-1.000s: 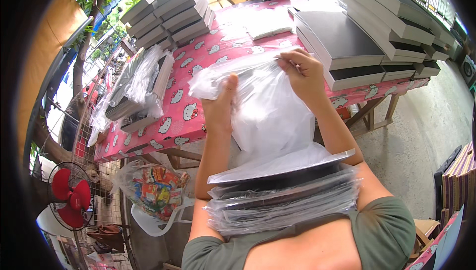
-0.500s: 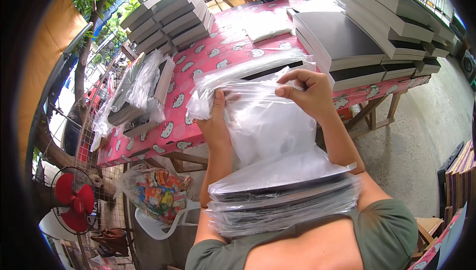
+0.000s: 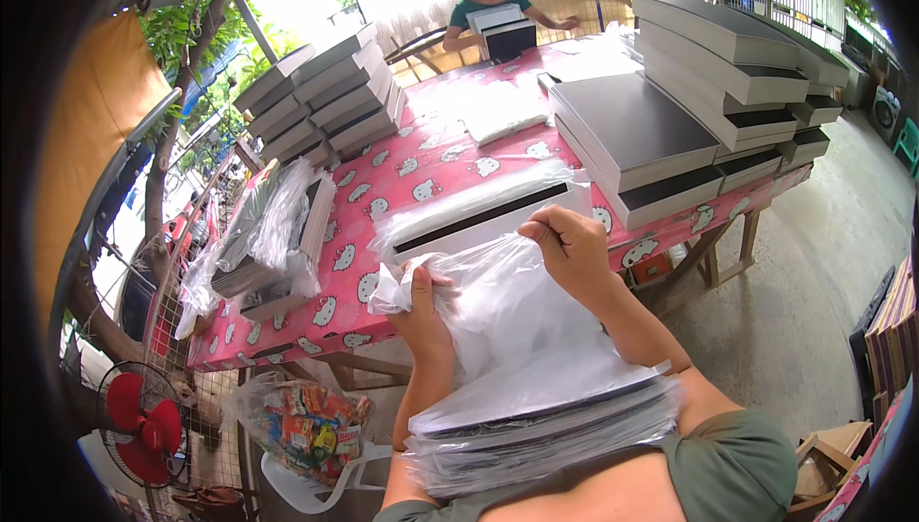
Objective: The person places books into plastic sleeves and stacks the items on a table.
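Observation:
A clear plastic bag [image 3: 507, 302] stretches between my two hands, its lower part spread over a stack of plastic-wrapped flat things [image 3: 541, 441] against my front. My left hand [image 3: 421, 316] is closed around the bunched left side of the plastic, thumb up. The right hand [image 3: 570, 249] pinches the bag's upper right edge between thumb and curled fingers. Just beyond my hands, a white, book-like block with a black strip [image 3: 493, 223] lies on the table, and more clear plastic [image 3: 459, 206] rests along its far side.
The table [image 3: 383, 278] has a pink patterned cover. Thick black-topped books [image 3: 637, 124] are piled at right, more books [image 3: 340, 91] at far left. Plastic-wrapped books [image 3: 273, 230] lie at left. Across the table sits a person [image 3: 488, 10] with a black-and-white block. A red fan [image 3: 144, 426] stands lower left.
My view has tilted up, showing more of the person across the table. Both hands have come nearer to me with the plastic, uncovering the block beyond. The right hand's fingers have curled in tighter.

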Tool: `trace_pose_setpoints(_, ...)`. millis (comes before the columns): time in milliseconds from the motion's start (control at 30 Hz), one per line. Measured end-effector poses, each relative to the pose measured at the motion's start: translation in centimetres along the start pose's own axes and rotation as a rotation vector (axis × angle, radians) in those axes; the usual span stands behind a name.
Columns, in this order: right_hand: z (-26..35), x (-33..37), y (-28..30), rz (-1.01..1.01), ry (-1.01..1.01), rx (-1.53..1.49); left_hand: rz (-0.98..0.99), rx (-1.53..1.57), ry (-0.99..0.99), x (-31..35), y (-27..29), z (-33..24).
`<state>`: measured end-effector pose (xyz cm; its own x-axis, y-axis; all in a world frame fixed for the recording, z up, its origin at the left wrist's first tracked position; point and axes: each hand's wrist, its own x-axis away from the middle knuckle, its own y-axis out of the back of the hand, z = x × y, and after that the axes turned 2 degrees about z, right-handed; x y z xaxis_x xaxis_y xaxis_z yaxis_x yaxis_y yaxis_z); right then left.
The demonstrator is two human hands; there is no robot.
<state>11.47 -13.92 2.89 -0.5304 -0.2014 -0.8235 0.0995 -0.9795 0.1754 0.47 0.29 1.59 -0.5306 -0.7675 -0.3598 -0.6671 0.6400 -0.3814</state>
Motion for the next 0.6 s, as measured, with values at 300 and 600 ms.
trace_pose_setpoints(300, 0.7, -0.2, 1.9, 0.257, -0.744, -0.927, 0.315, -0.374, 0.197, -0.2, 1.4, 1.2)
trace_pose_setpoints(600, -2.4, 0.3, 5.2, 0.861, -0.523, -1.663, 1.274, -0.370, 0.482, -3.8, 7.0, 1.0)
